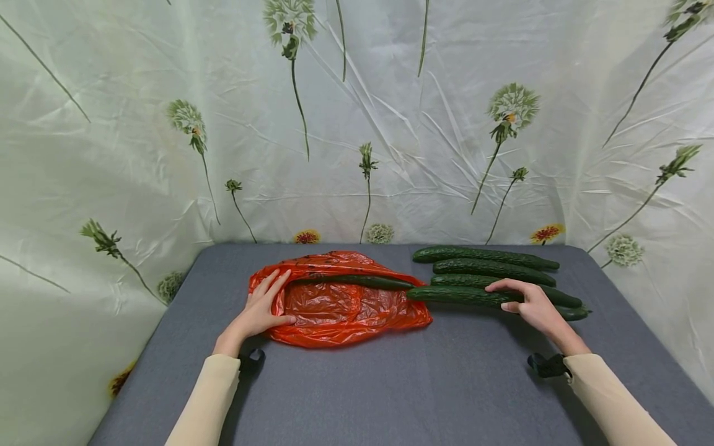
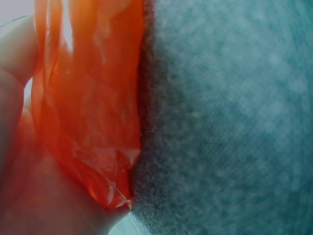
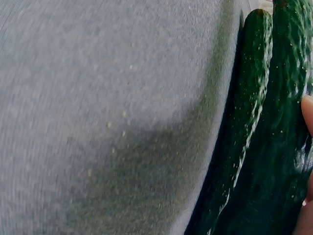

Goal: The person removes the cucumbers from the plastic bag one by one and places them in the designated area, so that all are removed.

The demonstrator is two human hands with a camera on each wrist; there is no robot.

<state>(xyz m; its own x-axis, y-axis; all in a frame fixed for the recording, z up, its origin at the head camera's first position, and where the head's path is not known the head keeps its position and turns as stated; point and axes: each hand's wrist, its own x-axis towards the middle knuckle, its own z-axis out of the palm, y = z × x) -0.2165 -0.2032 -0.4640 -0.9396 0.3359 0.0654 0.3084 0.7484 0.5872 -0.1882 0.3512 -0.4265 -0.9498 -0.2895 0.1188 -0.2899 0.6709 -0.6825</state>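
Note:
A red plastic bag (image 1: 334, 331) lies with its mouth spread toward the front, and a dark green cucumber (image 1: 362, 280) shows inside along its upper side. At the bag's left end my left hand (image 1: 259, 313) spreads its fingers on the upper rim, thumb on the lower one. Red plastic (image 2: 93, 98) rests against the palm in the left wrist view. Over on the right, my right hand (image 1: 532, 306) grips another cucumber (image 1: 457, 295) between thumb and fingers. The left tip of this cucumber overlaps the bag's right edge. Another cucumber's end (image 3: 252, 63) shows beside it in the right wrist view.
Behind the right hand, several more cucumbers (image 1: 491, 267) lie side by side near the back of the grey table (image 1: 390, 396). A pale curtain (image 1: 357, 124) printed with dandelions hangs behind the table and around its sides.

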